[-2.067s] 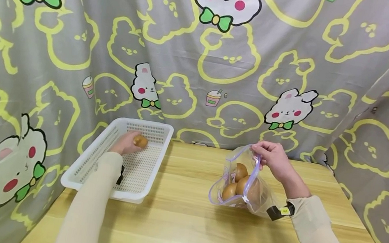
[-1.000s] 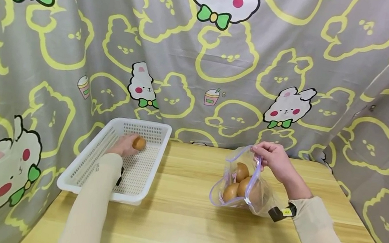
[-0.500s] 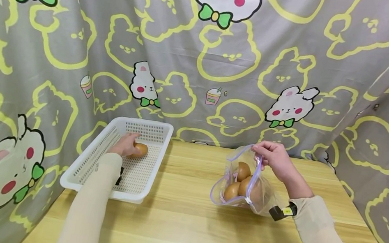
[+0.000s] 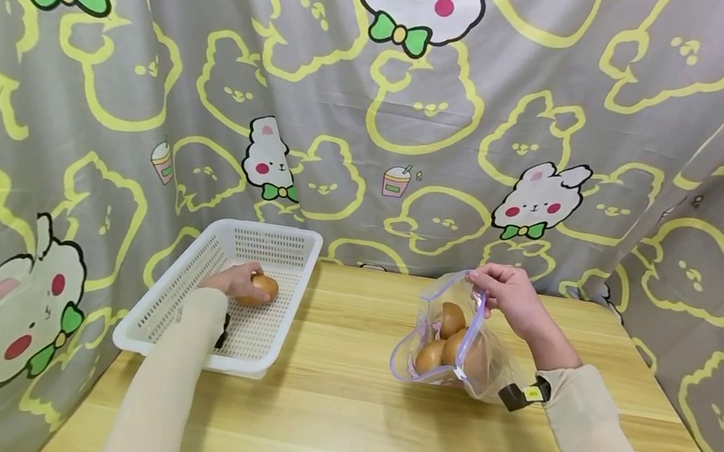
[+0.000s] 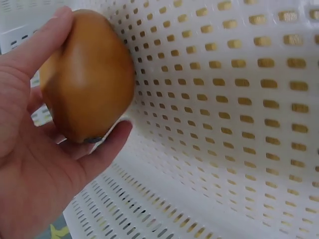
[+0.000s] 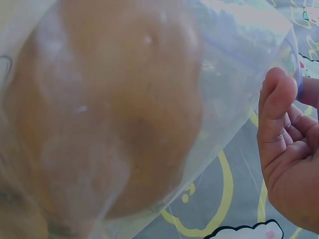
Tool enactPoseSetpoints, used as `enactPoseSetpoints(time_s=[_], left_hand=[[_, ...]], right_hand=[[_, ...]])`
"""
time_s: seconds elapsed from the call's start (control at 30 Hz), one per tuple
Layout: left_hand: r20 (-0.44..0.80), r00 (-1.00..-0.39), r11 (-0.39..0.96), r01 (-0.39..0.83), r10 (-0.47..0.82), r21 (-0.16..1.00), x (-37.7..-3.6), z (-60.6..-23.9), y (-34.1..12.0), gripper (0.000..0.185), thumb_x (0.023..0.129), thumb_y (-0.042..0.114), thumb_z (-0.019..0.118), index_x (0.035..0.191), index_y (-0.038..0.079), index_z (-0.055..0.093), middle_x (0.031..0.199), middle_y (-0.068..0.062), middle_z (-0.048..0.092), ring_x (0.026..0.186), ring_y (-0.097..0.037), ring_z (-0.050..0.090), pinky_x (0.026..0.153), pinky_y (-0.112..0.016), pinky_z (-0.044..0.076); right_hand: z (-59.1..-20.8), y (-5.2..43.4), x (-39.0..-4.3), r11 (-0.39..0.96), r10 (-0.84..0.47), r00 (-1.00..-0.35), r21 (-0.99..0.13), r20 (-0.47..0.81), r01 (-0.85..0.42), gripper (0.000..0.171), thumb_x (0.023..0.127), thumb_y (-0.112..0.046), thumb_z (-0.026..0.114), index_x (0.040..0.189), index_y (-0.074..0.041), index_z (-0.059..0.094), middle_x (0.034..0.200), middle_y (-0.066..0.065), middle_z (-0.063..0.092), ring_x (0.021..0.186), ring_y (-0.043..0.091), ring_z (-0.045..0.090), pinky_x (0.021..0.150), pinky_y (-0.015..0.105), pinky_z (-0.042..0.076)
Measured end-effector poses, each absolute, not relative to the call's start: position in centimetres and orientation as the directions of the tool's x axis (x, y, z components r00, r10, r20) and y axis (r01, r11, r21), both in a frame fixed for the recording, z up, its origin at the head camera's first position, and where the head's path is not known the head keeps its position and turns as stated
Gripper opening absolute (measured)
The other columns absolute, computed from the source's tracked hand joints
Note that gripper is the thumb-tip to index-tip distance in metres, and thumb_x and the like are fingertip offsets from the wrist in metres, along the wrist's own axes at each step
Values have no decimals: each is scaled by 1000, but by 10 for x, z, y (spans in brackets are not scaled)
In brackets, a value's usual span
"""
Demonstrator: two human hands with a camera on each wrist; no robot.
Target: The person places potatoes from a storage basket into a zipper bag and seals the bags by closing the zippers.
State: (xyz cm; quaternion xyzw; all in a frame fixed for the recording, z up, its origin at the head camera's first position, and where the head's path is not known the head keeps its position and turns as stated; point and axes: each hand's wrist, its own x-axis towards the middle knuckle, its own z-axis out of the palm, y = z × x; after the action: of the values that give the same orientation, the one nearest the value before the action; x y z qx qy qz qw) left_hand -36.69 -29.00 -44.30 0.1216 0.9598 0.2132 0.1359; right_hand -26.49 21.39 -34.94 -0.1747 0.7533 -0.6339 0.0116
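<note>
Inside the white basket (image 4: 277,338), my left hand (image 4: 235,280) holds a brown-skinned pear (image 4: 265,288). The left wrist view shows thumb and fingers around the pear (image 5: 97,74), its dark end facing down, close by the perforated basket wall (image 5: 224,109). On the right, my right hand (image 4: 508,293) pinches the purple rim of a clear zip bag (image 4: 490,352) and keeps its mouth apart. Several brown pears (image 4: 430,355) lie in the bag. In the right wrist view, a pear (image 6: 114,114) fills much of the picture behind the plastic, beside the pinching fingers (image 6: 279,99).
Both basket and bag stand on a light wooden table (image 4: 336,408), with a stretch of tabletop between them. A grey curtain (image 4: 349,116) with cartoon rabbits hangs around the back and sides. A small black camera (image 4: 519,395) sits at the right wrist.
Half a second ago the left fingers were raised off the pear; now they wrap around it. The pear has shifted slightly right and toward the front. The right hand keeps its place at the bag.
</note>
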Motion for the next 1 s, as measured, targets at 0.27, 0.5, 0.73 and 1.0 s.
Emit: enactPoseSetpoints(time_s=[0.27,0.5,0.73,1.0], left_hand=[[-211,-932,879,177,294,443,-364,-434,-289,53,81,33,71,116,-2,52,98,-15,60,84,-27,55,75,-40,45],[-181,-957,854,106,227,509,-360,-415,-284,64,83,38,68,128,-4,48,106,-17,58,91,-28,55,77,-41,46],[-74,-973,778,130,220,615,-352,-394,-261,67,86,38,65,133,-4,41,111,-20,55,92,-30,55,76,-41,46],[40,-975,639,173,217,750,-341,-373,-234,64,90,37,61,136,0,36,119,-20,51,101,-32,54,82,-42,46]], right_hand=[[-350,212,-265,132,-282,-936,-958,211,-256,19,96,-18,57,84,-8,68,64,3,57,49,11,49,43,24,46],[-350,211,-263,128,-277,-937,-958,214,-256,19,96,-19,57,84,-7,68,64,3,56,49,12,49,43,25,46],[-352,212,-264,114,-265,-940,-961,215,-252,19,96,-17,57,82,-9,67,64,3,56,50,12,49,43,24,46],[-352,211,-265,88,-266,-938,-963,222,-253,19,96,-17,57,81,-9,67,64,3,57,50,11,50,43,23,46]])
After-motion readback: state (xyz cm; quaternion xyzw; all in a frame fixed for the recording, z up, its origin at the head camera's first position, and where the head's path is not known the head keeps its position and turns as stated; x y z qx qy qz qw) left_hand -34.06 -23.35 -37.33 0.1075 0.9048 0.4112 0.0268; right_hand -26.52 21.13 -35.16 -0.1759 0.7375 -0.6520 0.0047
